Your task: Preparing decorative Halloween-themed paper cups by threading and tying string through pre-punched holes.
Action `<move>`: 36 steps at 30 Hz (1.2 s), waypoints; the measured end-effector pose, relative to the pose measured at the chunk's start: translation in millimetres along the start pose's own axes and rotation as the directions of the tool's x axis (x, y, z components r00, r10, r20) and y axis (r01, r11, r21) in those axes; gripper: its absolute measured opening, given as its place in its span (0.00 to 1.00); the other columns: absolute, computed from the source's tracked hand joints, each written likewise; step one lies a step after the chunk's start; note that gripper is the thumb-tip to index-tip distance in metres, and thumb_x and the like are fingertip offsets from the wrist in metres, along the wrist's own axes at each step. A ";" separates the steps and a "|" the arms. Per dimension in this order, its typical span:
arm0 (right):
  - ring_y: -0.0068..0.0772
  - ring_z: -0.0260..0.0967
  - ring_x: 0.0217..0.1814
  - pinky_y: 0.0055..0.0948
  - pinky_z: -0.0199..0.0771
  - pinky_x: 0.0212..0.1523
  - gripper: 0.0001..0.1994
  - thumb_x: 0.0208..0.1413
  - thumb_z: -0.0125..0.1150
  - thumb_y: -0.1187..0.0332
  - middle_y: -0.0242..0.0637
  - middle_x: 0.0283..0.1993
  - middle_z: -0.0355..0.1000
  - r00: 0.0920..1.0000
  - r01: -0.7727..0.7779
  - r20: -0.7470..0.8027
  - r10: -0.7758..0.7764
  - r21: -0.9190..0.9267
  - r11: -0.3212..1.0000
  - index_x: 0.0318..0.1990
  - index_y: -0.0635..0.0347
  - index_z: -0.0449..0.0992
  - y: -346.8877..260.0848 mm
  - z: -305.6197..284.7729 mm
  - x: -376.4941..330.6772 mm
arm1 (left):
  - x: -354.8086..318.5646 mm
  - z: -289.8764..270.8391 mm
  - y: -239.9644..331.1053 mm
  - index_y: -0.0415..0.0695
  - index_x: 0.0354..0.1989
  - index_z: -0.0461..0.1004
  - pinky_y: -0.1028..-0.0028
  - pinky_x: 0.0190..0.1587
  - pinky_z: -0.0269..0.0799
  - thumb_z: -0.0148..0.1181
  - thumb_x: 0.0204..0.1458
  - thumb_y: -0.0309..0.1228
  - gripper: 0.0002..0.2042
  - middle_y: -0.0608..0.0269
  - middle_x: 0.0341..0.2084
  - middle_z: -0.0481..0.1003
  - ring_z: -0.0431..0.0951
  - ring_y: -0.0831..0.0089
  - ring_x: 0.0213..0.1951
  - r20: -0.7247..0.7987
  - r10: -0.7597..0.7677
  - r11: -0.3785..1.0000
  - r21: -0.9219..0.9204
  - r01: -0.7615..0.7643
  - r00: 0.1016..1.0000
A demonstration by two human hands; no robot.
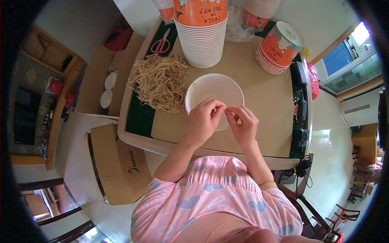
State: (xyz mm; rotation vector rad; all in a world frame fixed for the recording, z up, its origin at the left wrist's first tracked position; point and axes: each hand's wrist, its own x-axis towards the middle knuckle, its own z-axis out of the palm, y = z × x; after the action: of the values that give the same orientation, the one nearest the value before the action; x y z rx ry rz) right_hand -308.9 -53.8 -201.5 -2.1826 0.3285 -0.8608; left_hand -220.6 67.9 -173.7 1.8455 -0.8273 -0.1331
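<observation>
Table (259, 97) fills the middle of the view, its top covered in plain brown paper with a dark green mat showing at the edges. At 12 o'clock stand tall stacks of ribbed white paper cups (202, 40) with orange printed bands; another stack lies tipped on its side at 2 o'clock. At 9 o'clock of the bowl lies a loose, tangled heap of thin tan strands (160, 83), dry and wiry in look. Red-handled scissors (161, 42) rest at 11 o'clock. A white round bowl (214, 95), smooth and shallow, sits at the centre, seemingly empty.

Both hands meet over the bowl's near rim. The left hand (202, 121) has its fingers pinched together, and the right hand (243, 125) pinches too, fingertips almost touching the left's; between them seems to be a single thin strand (227, 108), too fine to make out clearly.

The strand looks brittle, so a hard pull between the two pinches could snap it. A nudge from a wrist could also slide the light bowl on the smooth paper.
</observation>
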 end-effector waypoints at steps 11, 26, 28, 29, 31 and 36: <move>0.32 0.67 0.21 0.29 0.66 0.21 0.04 0.47 0.68 0.73 0.36 0.23 0.71 1.000 0.028 -0.003 -0.028 0.008 1.000 0.31 0.59 0.79 2.2 -0.1 -0.2 | 1.7 1.4 -4.9 0.38 0.34 0.74 0.72 0.30 0.71 0.59 0.55 0.25 0.04 0.56 0.27 0.75 0.76 0.66 0.27 -0.040 0.084 0.992 0.100 -0.080 0.996; 0.16 0.59 0.22 0.19 0.58 0.23 0.04 0.51 0.65 0.75 0.28 0.25 0.72 0.971 -0.231 0.122 0.204 0.278 0.933 0.35 0.60 0.78 3.2 -13.0 10.9 | 7.9 -1.8 17.9 0.40 0.34 0.72 0.64 0.33 0.71 0.59 0.53 0.27 0.04 0.56 0.28 0.74 0.76 0.57 0.30 0.006 0.094 0.995 0.046 -0.094 0.996; 0.08 0.50 0.22 0.15 0.50 0.23 0.03 0.52 0.63 0.77 0.19 0.26 0.71 0.957 -0.289 0.107 0.271 0.453 0.843 0.34 0.60 0.79 13.2 -15.9 13.4 | 11.8 -6.2 19.6 0.40 0.34 0.72 0.64 0.32 0.71 0.59 0.53 0.27 0.05 0.55 0.27 0.74 0.76 0.58 0.29 0.010 0.083 0.996 0.042 -0.083 0.996; 0.08 0.50 0.22 0.15 0.50 0.23 0.03 0.52 0.63 0.77 0.19 0.26 0.71 0.957 -0.290 0.106 0.271 0.453 0.843 0.34 0.60 0.79 16.1 -19.2 14.0 | 13.9 -12.6 17.5 0.39 0.33 0.72 0.65 0.32 0.71 0.59 0.53 0.27 0.05 0.55 0.26 0.74 0.76 0.59 0.28 0.111 0.094 0.991 0.079 -0.103 0.989; 0.09 0.51 0.22 0.15 0.50 0.23 0.03 0.51 0.64 0.77 0.21 0.25 0.71 0.959 -0.283 0.116 0.259 0.471 0.836 0.34 0.60 0.78 17.1 -26.3 16.2 | 15.7 -17.8 21.1 0.38 0.33 0.72 0.67 0.31 0.71 0.58 0.54 0.26 0.05 0.55 0.26 0.75 0.76 0.61 0.27 0.209 0.100 0.985 0.114 -0.126 0.973; 0.16 0.58 0.25 0.17 0.59 0.25 0.06 0.48 0.64 0.80 0.29 0.32 0.72 0.997 -0.042 0.072 0.018 0.349 0.936 0.34 0.61 0.77 21.2 -31.9 10.4 | 18.9 -13.8 27.8 0.40 0.33 0.72 0.82 0.25 0.62 0.56 0.58 0.28 0.05 0.71 0.21 0.70 0.66 0.84 0.22 0.173 0.072 0.953 -0.302 -0.017 0.982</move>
State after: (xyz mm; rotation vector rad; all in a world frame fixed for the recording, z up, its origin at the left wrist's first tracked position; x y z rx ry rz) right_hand -321.8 -90.9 -196.4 -1.8644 0.1596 -0.7615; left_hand -213.3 61.9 -138.6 1.5430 -0.9205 -0.3833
